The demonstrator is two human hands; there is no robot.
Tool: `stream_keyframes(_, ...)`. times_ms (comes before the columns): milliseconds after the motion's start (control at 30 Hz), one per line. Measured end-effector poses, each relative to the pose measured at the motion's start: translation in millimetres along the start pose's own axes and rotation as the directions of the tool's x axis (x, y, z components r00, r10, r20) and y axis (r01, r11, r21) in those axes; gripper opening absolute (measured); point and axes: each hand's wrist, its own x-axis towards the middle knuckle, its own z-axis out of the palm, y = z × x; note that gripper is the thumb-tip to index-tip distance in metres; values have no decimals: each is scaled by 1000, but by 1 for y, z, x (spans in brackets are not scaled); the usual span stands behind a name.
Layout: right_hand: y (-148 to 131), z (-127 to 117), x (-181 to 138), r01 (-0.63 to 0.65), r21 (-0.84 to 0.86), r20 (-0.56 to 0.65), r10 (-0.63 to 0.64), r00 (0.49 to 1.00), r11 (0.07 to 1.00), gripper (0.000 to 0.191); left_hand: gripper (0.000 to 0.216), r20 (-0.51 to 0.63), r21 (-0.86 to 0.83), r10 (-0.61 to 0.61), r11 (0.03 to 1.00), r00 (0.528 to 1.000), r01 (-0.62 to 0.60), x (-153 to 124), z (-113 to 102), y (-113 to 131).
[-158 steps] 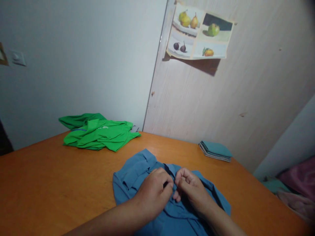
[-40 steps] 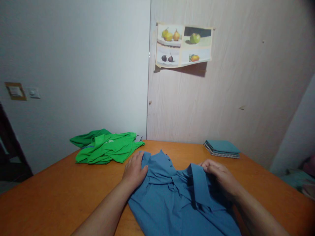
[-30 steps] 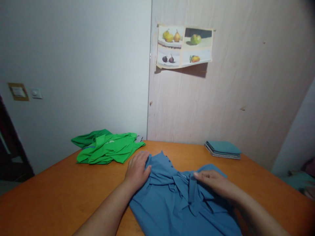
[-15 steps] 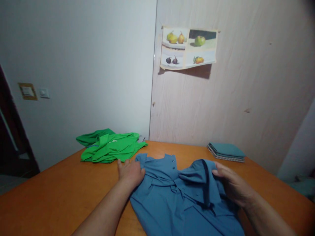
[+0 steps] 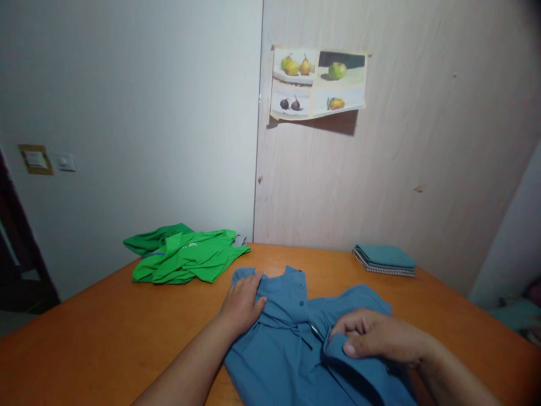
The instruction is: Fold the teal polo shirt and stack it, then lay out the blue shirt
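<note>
A blue garment (image 5: 287, 355) with small round buttons on a flap lies spread on the orange-brown table, its lower part running out of the bottom of the view. My left hand (image 5: 243, 304) rests on its upper left side, palm down, fingers stretched out and thumb apart. At the right, my right hand (image 5: 376, 338) pinches a fold of the garment between thumb and fingers and holds it raised. A dark band shows along the inside of that lifted fold. Whether the garment is a shirt or trousers, I cannot tell.
A crumpled bright green garment (image 5: 190, 259) lies at the table's back left. Folded teal and checked cloths (image 5: 386, 256) are stacked at the back right. The table (image 5: 127, 338) meets the wall, where a fruit picture (image 5: 316, 84) hangs.
My right hand has moved left and toward me, drawing the pinched fold inward over the garment. My left hand has shifted right, farther onto the cloth. The view has turned slightly.
</note>
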Motion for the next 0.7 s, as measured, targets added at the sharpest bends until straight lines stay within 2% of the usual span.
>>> stream_keyframes(100,4,-3,0,54,33,-126,-49,991,998,28,61,45,24,-67,998,997,65,1,3,2)
stream_keyframes(167,7,-7,1,116,100,-253,-88,964,988,24,60,44,47,-93,995,995,91,1,3,5)
stream_keyframes(233,9,-12,3,193,174,-401,-110,909,966,20,57,44,75,-98,993,994,95,2,3,9)
stream_keyframes(333,13,-23,7,345,269,-599,-124,791,899,15,47,69,109,-90,991,994,82,3,3,11)
stream_keyframes(433,17,-35,9,451,395,-695,-61,717,800,13,41,83,112,-102,989,991,92,3,5,11)
stream_keyframes(500,17,-38,8,484,470,-700,-22,713,738,11,45,68,87,-96,992,993,90,4,6,10)
stream_keyframes(567,15,-37,6,493,507,-666,-41,745,707,9,52,45,46,-69,997,997,67,5,7,10)
stream_keyframes(700,7,-25,1,445,478,-529,-156,834,758,11,59,56,7,-66,998,996,66,6,10,13)
